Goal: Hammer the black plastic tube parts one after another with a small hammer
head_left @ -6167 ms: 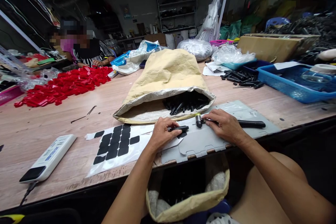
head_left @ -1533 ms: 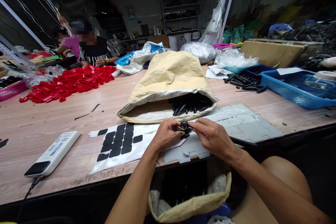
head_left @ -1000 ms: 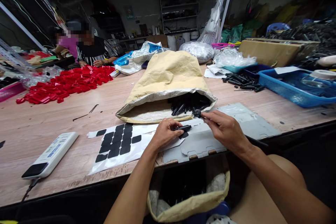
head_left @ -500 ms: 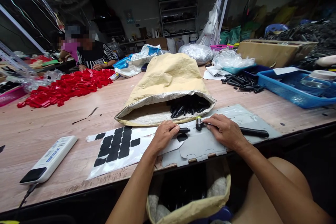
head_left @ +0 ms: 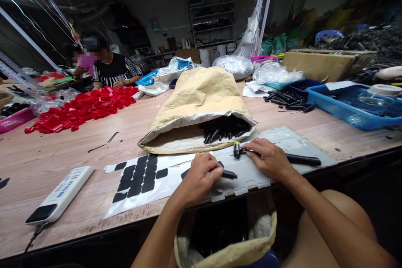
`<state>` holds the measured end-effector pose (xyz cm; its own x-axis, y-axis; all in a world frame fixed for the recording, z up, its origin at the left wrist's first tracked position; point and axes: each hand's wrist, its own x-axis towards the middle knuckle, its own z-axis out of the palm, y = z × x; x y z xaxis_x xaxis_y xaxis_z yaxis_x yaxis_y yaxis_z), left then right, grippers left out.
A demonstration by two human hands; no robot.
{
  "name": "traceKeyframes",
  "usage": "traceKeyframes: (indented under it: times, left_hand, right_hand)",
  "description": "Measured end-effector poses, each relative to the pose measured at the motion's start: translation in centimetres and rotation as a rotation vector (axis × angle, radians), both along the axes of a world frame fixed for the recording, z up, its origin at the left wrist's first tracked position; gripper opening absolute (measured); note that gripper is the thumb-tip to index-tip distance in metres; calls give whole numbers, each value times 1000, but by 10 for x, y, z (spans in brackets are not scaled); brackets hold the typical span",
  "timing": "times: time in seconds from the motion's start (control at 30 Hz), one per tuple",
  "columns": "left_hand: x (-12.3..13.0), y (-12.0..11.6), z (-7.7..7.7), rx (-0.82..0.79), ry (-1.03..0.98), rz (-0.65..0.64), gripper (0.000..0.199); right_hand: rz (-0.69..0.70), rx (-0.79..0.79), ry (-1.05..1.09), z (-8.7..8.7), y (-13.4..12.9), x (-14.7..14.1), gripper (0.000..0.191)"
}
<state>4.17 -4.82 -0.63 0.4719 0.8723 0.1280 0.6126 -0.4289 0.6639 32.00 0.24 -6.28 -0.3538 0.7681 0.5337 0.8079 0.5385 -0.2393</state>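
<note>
My left hand is closed around a short black tube, whose end sticks out past the thumb, low near the table's front edge. In my right hand is a small hammer, its black grip running out to the right. The hammer head, metallic with a yellow-green face, rests at or just above a grey board. Behind the hands lies a yellow sack, its mouth toward me, with black tubes inside. A second open sack holding dark pieces sits below the table edge.
White sheets with black square stickers lie left of my hands, beside a white power strip. Red parts are heaped farther left, near two people. At right are a blue basket and loose black tubes.
My left hand has drawn toward the table's front edge and slightly right, carrying the black tube, which now tilts downward. The right hand and hammer stay almost in place.
</note>
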Motion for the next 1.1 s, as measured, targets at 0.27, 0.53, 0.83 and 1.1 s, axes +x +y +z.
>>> traceKeyframes:
  times: [0.27, 0.53, 0.83, 1.1]
  left_hand:
    - [5, -84, -23, 14, 197, -47, 35]
    - [13, -88, -34, 108, 211, 27, 38]
    - [12, -1, 3, 193, 27, 346, 25]
    - [34, 116, -16, 349, 381, 474, 21]
  right_hand:
    - [-11, 2, -1, 0, -1, -1, 26]
    - [-9, -11, -5, -1, -1, 0, 27]
    - [-9, 15, -13, 0, -1, -1, 26]
    - [6, -5, 22, 1, 0, 1, 25]
